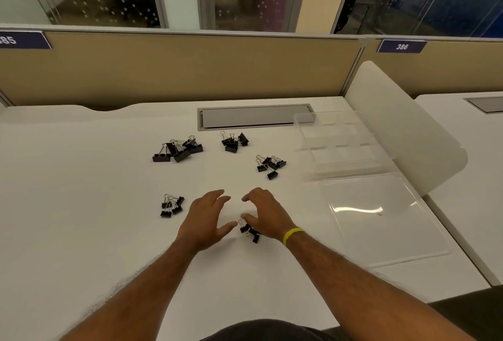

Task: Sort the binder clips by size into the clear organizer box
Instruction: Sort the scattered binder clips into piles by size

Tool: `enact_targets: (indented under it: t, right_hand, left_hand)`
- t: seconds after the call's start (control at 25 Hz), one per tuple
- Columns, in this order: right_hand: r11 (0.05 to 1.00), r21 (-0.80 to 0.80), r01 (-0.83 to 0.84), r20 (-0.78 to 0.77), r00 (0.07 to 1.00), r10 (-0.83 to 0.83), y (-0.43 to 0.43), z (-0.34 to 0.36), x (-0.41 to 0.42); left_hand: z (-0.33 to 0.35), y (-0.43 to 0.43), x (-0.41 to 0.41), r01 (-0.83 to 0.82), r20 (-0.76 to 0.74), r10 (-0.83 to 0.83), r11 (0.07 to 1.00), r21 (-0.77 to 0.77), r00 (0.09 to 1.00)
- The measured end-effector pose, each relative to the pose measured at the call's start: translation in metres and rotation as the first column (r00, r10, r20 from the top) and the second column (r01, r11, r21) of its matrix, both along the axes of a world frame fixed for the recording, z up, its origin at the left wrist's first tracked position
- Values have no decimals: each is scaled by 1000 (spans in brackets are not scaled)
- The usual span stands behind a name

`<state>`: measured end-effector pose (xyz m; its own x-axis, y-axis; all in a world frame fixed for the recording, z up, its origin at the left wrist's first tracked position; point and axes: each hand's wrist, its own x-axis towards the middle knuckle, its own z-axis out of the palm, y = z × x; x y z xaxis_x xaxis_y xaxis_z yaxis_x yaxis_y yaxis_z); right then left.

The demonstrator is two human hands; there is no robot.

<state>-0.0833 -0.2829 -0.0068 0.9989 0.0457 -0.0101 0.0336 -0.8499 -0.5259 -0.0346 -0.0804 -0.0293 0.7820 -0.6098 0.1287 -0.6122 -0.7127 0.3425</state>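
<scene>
Binder clips (177,150), black, in five heaps on white surface (81,177): the largest far left, second heap (233,142) and third heap (270,165) toward the clear organizer box (337,139) at far right, its lid (381,215) lying open. Fourth heap (171,206) sits beside the left grip (205,218), which is wide, fingers straight, holding nothing. Right grip (265,212) arches loose over the smallest heap (249,231), thumb just beside it.

We note a white tabletop (81,177) with a grey cable hatch (253,116) set near its far edge, a tan partition (190,68) behind bearing a blue plate (401,46) marked 386, and a white side divider (402,128) at right.
</scene>
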Motion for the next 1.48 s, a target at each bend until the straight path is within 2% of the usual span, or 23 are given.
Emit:
enact_targets:
  t: [0.24, 0.76, 1.04, 1.2, 1.4, 1.48]
  right_hand:
    - [983, -150, -103, 14, 994, 106, 27, 8, 13]
    - [969, -244, -27, -28, 999, 21, 86, -7, 35]
    - [967, -254, -30, -85, 996, 9, 99, -24, 63]
    - [968, -250, -30, -90, 996, 8, 100, -24, 93]
    - [996, -92, 1, -66, 998, -7, 99, -14, 156]
    - [999, -50, 17, -36, 999, -19, 99, -11, 187]
  left_hand:
    - [9, 34, -4, -216, 10, 217, 962, 165, 976]
    - [11, 121, 6, -482, 43, 485, 850, 214, 874]
    - [-3, 141, 35, -488, 7, 503, 835, 253, 864]
    - [-6, 143, 66, -473, 0, 485, 854, 219, 875]
    - [0, 138, 116, -471, -5, 474, 876, 100, 880]
    - [1, 137, 139, -455, 14, 455, 886, 96, 890]
